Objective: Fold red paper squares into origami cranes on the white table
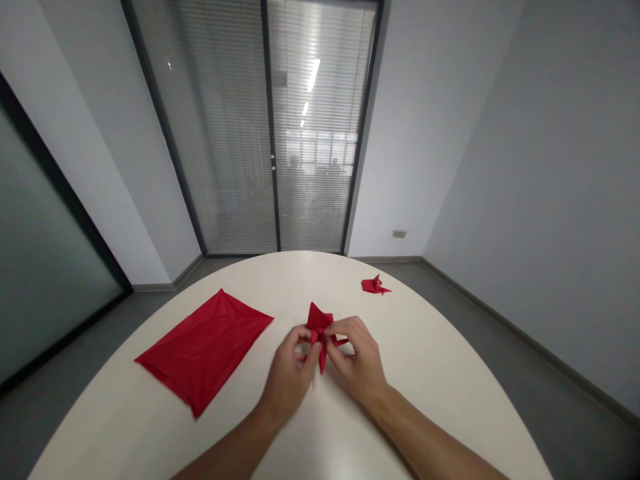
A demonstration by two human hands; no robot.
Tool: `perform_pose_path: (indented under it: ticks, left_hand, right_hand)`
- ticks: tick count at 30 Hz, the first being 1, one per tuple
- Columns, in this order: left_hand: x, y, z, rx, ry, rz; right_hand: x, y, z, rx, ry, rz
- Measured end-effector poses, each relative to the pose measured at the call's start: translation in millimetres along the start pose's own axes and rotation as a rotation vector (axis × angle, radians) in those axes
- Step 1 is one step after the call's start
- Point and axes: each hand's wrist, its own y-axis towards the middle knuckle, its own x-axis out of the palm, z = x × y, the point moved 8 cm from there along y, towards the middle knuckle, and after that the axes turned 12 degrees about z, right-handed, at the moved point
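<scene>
A piece of folded red paper (319, 319) with several pointed flaps is between my two hands, near the middle of the table. My left hand (290, 370) pinches its left side between thumb and fingers. From the right, my right hand (357, 353) grips the paper with thumb and forefinger. One flap points away from me, another toward me, and a narrow one sticks out under my right fingers. My fingertips hide part of the folds at its centre.
A round white table (440, 407) fills the foreground. Creased red paper (205, 350) lies flat on the left. A small folded red paper figure (374, 285) sits near the far right edge. Beyond stand a glass door with blinds (235, 133) and grey walls (550, 167).
</scene>
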Motion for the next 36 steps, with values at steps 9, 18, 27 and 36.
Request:
perform_pose_path:
  ticks: [9, 18, 27, 36]
  left_hand:
    - [-10.3, 2, -2, -0.019, -0.073, 0.053]
    - [-20.0, 7, -7, -0.046, -0.113, 0.153]
    - [-9.6, 8, -12, -0.051, -0.098, 0.039]
    - [-13.4, 7, 0, 0.072, 0.046, 0.092]
  right_hand:
    - [-6, -10, 46, 0.517, 0.181, 0.224]
    - [12, -22, 79, 0.901, 0.588, 0.227]
    - [34, -25, 64, 1.096, 0.842, 0.047]
    - [38, -31, 65, 1.074, 0.730, 0.001]
